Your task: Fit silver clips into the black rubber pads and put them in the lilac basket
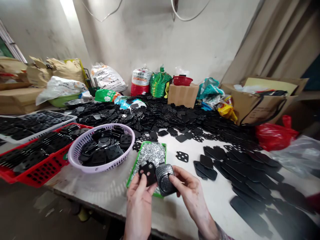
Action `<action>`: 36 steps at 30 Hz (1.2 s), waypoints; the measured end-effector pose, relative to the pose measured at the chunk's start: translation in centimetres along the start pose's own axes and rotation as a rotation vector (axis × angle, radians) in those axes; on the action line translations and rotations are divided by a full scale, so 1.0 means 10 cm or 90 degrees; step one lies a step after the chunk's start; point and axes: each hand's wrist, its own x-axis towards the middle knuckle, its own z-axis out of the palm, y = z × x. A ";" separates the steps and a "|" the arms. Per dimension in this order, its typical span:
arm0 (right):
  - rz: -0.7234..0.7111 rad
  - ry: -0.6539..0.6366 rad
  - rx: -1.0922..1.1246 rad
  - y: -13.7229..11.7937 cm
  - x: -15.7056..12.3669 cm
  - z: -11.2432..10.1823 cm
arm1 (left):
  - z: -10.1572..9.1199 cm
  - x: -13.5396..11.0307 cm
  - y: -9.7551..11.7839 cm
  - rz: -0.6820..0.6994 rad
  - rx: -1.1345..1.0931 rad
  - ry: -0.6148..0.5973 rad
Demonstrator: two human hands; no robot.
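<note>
Between the fingers of my left hand [140,196] is a black plate with round holes [148,173]. My right hand [188,186] grips a black plate with a gridded face [165,180], its thumb pressed on the front. The two plates meet edge to edge, or nearly so; I cannot tell if they are joined. Both are held over the near part of a green tray [133,170] filled with small silvery metal pins [153,153]. A loose plate with holes [182,156] lies right of the tray, and smooth black plates [207,166] lie beyond my right hand.
A lilac basket [72,155] of black parts stands left of the tray, beside a red crate [50,171] and a white crate [10,140]. Black plates [172,116] heap across the table's back. Behind them are bags, a cardboard box [183,95] and a red plastic bag [276,135].
</note>
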 end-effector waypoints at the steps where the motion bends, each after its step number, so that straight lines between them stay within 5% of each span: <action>1: -0.003 0.021 -0.004 0.01 0.01 -0.01 | -0.02 0.01 0.02 0.003 -0.003 -0.012; 5: -0.117 0.063 -0.043 0.02 -0.04 0.08 | -0.03 0.00 0.00 -0.041 -0.010 -0.027; 9: -0.263 -0.056 -0.071 0.00 -0.18 0.21 | 0.05 -0.07 -0.09 -0.094 -0.050 -0.064; 16: -0.228 -0.134 -0.154 0.02 -0.32 0.18 | 0.06 -0.11 -0.07 -0.003 0.067 -0.098; 23: -0.394 -0.149 -0.277 -0.04 -0.29 0.26 | -0.02 -0.10 -0.12 0.003 0.100 -0.115; 28: -0.505 -0.110 -0.355 -0.06 -0.29 0.25 | 0.01 -0.12 -0.12 0.000 0.095 -0.053; 32: -0.479 -0.020 -0.314 0.01 -0.18 0.14 | 0.02 -0.11 -0.12 -0.008 0.096 -0.026; 36: -0.344 0.046 -0.248 0.04 -0.07 0.08 | -0.03 -0.08 -0.13 -0.042 0.094 -0.063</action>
